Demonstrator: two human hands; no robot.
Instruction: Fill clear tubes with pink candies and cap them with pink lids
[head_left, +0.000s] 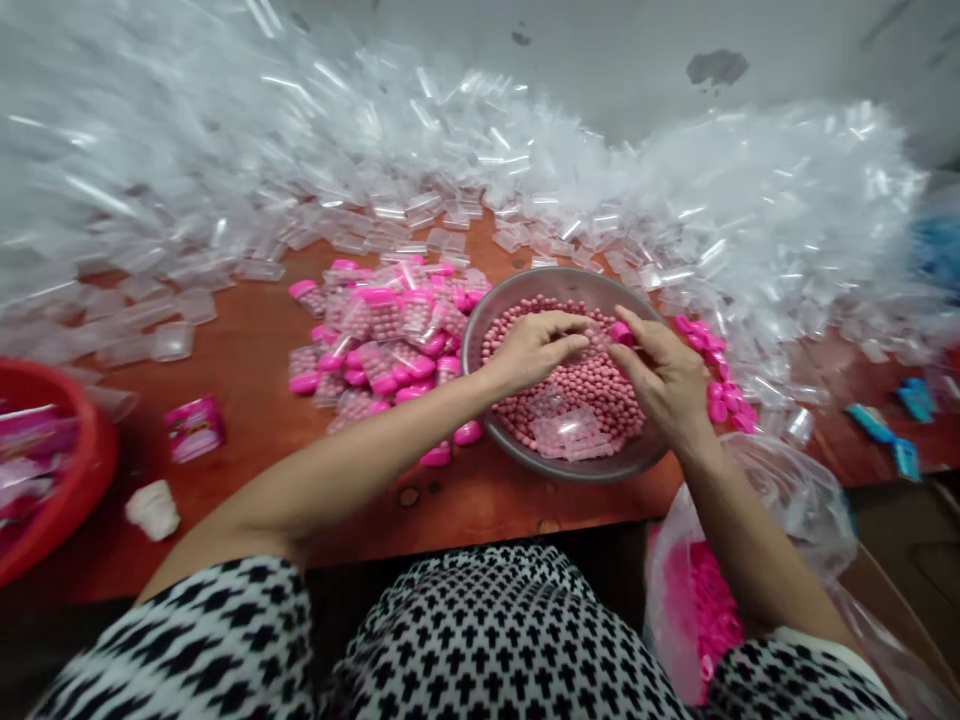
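Over a grey metal bowl (pixel 480 395) of pink balls (pixel 600 400), my left hand (pixel 536 350) pinches a small clear container (pixel 590 340), partly hidden by the fingers. My right hand (pixel 664 375) grips a bright pink cap (pixel 620 333) between thumb and fingers, close beside the container's end. A few clear containers (pixel 570 430) lie on the balls at the bowl's near side. Left of the bowl is a heap of capped containers (pixel 397 330) with pink balls inside.
Clear containers (pixel 390 190) pile up along the wall. Loose pink caps (pixel 724 385) lie right of the bowl. A plastic bag (pixel 787 490) with more caps hangs at the table's front edge. At left are a red basin (pixel 90 470) and a pink packet (pixel 195 428). Blue pieces (pixel 874 425) lie far right.
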